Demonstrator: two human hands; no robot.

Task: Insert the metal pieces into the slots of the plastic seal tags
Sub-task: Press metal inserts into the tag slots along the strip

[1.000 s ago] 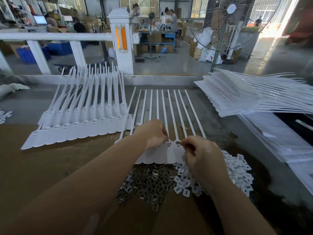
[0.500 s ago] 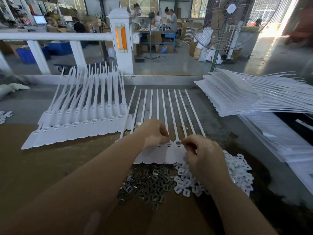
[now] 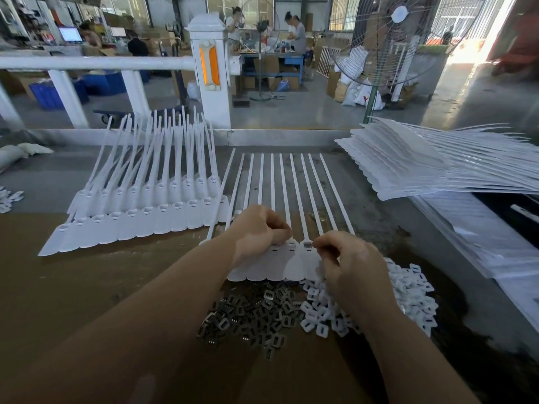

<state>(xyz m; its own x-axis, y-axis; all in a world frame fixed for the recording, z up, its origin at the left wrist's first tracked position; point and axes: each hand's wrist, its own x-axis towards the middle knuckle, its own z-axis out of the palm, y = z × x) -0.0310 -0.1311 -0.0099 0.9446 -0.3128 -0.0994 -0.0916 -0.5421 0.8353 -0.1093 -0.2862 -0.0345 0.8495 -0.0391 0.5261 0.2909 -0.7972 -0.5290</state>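
Factory hall w/ concrete floor, white railing, big fan; worn brown surface. Left hand curled, pressing flat white plastic seal tags. Right hand fingers pinch at a tag slot; contents too small to tell. Dull grey metal pieces heaped nearside, beside glossy white square caps. Tag stack right.

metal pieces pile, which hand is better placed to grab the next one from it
Probably the left hand: the pile of metal pieces lies just below its wrist. The right hand sits at the slot of a seal tag, above the white plastic pieces.
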